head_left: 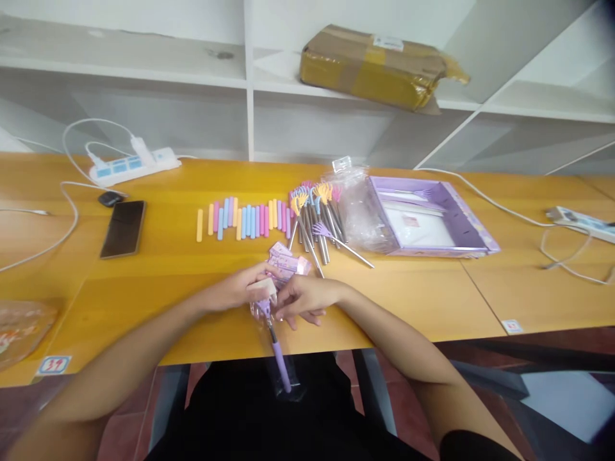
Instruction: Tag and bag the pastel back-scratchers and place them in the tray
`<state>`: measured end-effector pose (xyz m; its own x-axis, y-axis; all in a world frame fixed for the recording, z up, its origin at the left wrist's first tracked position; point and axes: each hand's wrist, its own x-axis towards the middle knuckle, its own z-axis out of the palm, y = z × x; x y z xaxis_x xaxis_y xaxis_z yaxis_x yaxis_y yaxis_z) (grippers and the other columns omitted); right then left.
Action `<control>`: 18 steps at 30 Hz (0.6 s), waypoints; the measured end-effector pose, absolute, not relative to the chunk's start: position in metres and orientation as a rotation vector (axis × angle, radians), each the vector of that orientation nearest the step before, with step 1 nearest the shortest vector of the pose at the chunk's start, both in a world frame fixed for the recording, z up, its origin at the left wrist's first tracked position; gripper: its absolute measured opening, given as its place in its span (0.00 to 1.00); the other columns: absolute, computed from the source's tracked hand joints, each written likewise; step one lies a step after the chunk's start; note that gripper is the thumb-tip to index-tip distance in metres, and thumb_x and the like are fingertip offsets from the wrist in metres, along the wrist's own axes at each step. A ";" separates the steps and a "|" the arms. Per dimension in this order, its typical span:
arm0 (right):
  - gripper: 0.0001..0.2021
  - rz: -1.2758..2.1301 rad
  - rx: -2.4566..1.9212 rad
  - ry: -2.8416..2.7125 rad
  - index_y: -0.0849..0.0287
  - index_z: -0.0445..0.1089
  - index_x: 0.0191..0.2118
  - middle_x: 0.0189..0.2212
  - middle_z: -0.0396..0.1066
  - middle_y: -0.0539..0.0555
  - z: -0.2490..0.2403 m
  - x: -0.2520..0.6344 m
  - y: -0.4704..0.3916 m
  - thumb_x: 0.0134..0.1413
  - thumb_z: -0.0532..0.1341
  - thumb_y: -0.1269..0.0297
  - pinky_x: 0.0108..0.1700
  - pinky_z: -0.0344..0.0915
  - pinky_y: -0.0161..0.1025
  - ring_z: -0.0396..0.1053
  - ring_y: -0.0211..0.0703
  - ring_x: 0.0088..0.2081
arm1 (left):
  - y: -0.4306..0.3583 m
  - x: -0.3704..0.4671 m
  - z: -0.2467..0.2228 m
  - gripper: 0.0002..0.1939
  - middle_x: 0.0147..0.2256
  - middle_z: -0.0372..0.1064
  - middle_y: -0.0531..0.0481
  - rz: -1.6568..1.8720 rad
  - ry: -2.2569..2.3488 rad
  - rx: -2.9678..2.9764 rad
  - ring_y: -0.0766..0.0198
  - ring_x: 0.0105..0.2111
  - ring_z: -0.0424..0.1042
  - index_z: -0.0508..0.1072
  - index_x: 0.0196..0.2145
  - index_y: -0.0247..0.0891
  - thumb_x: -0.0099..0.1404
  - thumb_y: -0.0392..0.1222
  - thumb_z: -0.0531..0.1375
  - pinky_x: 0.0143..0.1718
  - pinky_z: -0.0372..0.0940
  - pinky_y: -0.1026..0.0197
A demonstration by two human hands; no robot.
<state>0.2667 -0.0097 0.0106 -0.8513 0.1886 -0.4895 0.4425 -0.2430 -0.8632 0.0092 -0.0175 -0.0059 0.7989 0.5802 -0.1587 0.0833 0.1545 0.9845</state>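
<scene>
Both hands meet close together at the table's near edge. The left hand [237,288] is closed on a pale rectangular piece [264,289], its underside fingers hidden. Just below hangs a purple back scratcher [281,365] inside a clear plastic sleeve [296,390], its claw head partly covered by fingers and its handle reaching past the table edge in front of the person's dark clothing. The right hand [310,296] has bent fingertips beside the sleeve's upper part; whether they pinch the film, I cannot tell. The sleeve's outline is faint and its mouth hard to make out.

Pinkish-purple printed cards [288,264] lie just beyond, partly covered by the hands, their print too small to read. Farther back, telescopic back scratchers [312,214] overlap in a heap, so their number is unclear. Left of it runs an uneven row of coloured handle sleeves [245,221]; right of it, crumpled clear bags [358,214] blur together against an open purple box [473,224]. At the left border, a see-through patterned item [24,330] is cut off, its nature unclear.
</scene>
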 end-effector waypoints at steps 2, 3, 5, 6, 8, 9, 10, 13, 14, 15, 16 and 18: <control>0.29 -2.244 0.756 1.787 0.64 0.77 0.44 0.28 0.79 0.49 0.007 0.263 -0.010 0.56 0.72 0.38 0.14 0.57 0.28 0.68 0.31 0.15 | -0.020 0.009 -0.002 0.40 0.47 0.78 0.45 0.359 0.544 1.472 0.56 0.40 0.80 0.67 0.64 0.44 0.59 0.51 0.77 0.38 0.72 0.58; 0.30 -2.250 0.730 1.773 0.63 0.77 0.45 0.29 0.79 0.49 0.005 0.262 -0.010 0.55 0.73 0.37 0.13 0.56 0.28 0.69 0.31 0.16 | -0.021 0.010 -0.001 0.42 0.48 0.77 0.45 0.365 0.555 1.529 0.55 0.41 0.79 0.68 0.64 0.45 0.56 0.49 0.78 0.39 0.72 0.58; 0.29 -2.244 0.659 1.767 0.62 0.76 0.47 0.27 0.77 0.47 0.004 0.261 -0.013 0.55 0.74 0.38 0.14 0.55 0.28 0.68 0.31 0.16 | -0.022 0.010 0.002 0.36 0.46 0.77 0.46 0.434 0.653 1.610 0.56 0.40 0.78 0.71 0.61 0.44 0.58 0.47 0.77 0.39 0.72 0.59; 0.28 -2.234 0.630 1.780 0.62 0.76 0.46 0.25 0.75 0.45 0.004 0.260 -0.014 0.56 0.73 0.39 0.14 0.54 0.28 0.66 0.30 0.15 | -0.021 0.010 0.003 0.32 0.45 0.77 0.47 0.501 0.721 1.611 0.58 0.39 0.77 0.72 0.59 0.44 0.61 0.46 0.76 0.38 0.71 0.59; 0.25 -2.210 0.611 1.875 0.62 0.77 0.43 0.21 0.70 0.43 0.008 0.258 -0.017 0.59 0.72 0.40 0.18 0.57 0.28 0.62 0.29 0.16 | -0.017 0.009 0.003 0.31 0.44 0.76 0.48 0.704 0.810 1.519 0.59 0.38 0.77 0.71 0.58 0.43 0.60 0.46 0.76 0.38 0.71 0.61; 0.25 -2.203 0.610 1.974 0.62 0.77 0.41 0.22 0.71 0.44 0.011 0.258 -0.016 0.61 0.72 0.41 0.21 0.61 0.28 0.63 0.30 0.19 | -0.013 0.008 0.002 0.34 0.44 0.76 0.48 0.819 0.804 1.440 0.59 0.38 0.77 0.70 0.58 0.43 0.59 0.47 0.77 0.38 0.71 0.61; 0.24 -2.201 0.610 2.100 0.62 0.78 0.40 0.26 0.73 0.47 0.017 0.259 -0.015 0.62 0.71 0.41 0.26 0.66 0.30 0.67 0.31 0.23 | -0.009 0.007 0.001 0.37 0.45 0.76 0.47 0.914 0.766 1.354 0.59 0.38 0.78 0.68 0.59 0.44 0.57 0.49 0.78 0.39 0.72 0.60; 0.21 -2.161 0.634 2.531 0.61 0.79 0.40 0.40 0.79 0.55 0.040 0.277 -0.002 0.67 0.68 0.44 0.47 0.75 0.39 0.77 0.41 0.42 | 0.002 0.002 -0.002 0.38 0.49 0.76 0.45 1.043 0.596 1.167 0.59 0.36 0.79 0.65 0.62 0.45 0.60 0.54 0.76 0.39 0.74 0.56; 0.20 -2.121 0.703 2.655 0.60 0.79 0.40 0.42 0.79 0.56 0.049 0.289 0.006 0.68 0.67 0.45 0.50 0.75 0.42 0.77 0.44 0.45 | 0.004 0.002 -0.003 0.35 0.49 0.76 0.45 1.042 0.564 1.146 0.60 0.35 0.79 0.66 0.62 0.45 0.64 0.54 0.74 0.38 0.74 0.56; 0.18 -2.063 0.825 2.765 0.59 0.79 0.42 0.42 0.79 0.55 0.058 0.304 0.014 0.69 0.67 0.47 0.50 0.75 0.44 0.77 0.44 0.45 | 0.005 0.001 -0.004 0.32 0.48 0.76 0.45 1.034 0.550 1.140 0.61 0.34 0.79 0.66 0.62 0.45 0.67 0.54 0.72 0.37 0.74 0.57; 0.15 -1.971 1.006 2.877 0.58 0.78 0.43 0.42 0.78 0.55 0.066 0.322 0.023 0.69 0.67 0.49 0.49 0.75 0.44 0.77 0.44 0.44 | 0.005 0.002 -0.005 0.28 0.47 0.76 0.45 1.025 0.543 1.139 0.62 0.33 0.79 0.67 0.61 0.44 0.69 0.53 0.70 0.36 0.73 0.57; 0.12 -1.681 1.506 3.107 0.55 0.76 0.47 0.42 0.77 0.54 0.076 0.362 0.044 0.67 0.68 0.53 0.48 0.75 0.45 0.76 0.45 0.43 | 0.003 0.004 -0.008 0.24 0.45 0.76 0.45 0.995 0.536 1.146 0.62 0.32 0.79 0.68 0.61 0.42 0.73 0.51 0.66 0.35 0.73 0.58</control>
<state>0.3618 0.0444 0.0758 -0.4938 0.8419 0.2177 0.2783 0.3902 -0.8777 0.0040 0.0025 -0.0081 0.4878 0.8641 0.1243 -0.3718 0.0767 0.9251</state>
